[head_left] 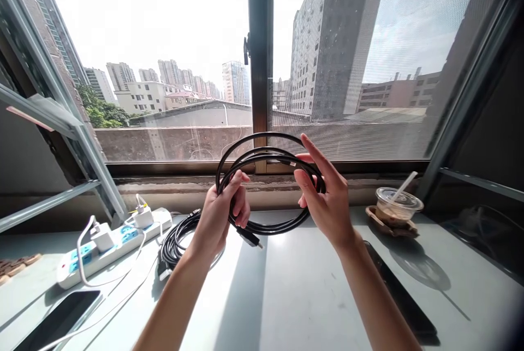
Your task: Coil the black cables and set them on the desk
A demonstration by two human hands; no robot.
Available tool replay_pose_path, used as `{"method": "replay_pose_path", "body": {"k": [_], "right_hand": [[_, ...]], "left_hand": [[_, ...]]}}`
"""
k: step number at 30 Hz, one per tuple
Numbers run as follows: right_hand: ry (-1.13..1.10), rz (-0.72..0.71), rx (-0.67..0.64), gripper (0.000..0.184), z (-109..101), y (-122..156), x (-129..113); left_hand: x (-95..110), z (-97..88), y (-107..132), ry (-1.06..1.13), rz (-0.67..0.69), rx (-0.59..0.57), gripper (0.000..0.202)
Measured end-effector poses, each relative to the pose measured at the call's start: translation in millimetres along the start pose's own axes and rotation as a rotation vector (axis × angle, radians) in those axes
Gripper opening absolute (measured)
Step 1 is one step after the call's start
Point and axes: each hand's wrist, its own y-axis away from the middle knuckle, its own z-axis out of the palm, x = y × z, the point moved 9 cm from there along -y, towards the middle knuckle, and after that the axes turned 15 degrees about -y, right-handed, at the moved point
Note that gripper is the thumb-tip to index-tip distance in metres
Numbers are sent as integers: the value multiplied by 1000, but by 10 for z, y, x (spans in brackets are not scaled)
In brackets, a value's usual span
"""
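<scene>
A black cable [262,146] wound into a round coil is held up in front of the window, above a grey table [295,296]. My left hand [223,212] is closed round the coil's left side. My right hand [323,190] grips the coil's right side, with the forefinger stretched up and the other fingers curled round the strands. One plug end [250,238] of the cable hangs loose below my left hand.
A second black coiled cable [176,239] lies on the table behind my left arm. A white power strip [110,244] with chargers and white leads sits at left, a dark phone [57,321] near the front left. A lidded drink cup [397,206] stands at right.
</scene>
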Motion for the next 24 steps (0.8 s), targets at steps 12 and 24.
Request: {"method": "replay_pose_path", "body": {"k": [12, 24], "right_hand": [[36, -3, -3, 37, -74, -39, 12], [-17, 122, -46, 39, -115, -72, 164]], "left_hand": [[-130, 199, 4, 13, -57, -107, 27], [-195, 276, -2, 49, -99, -156, 25]]}}
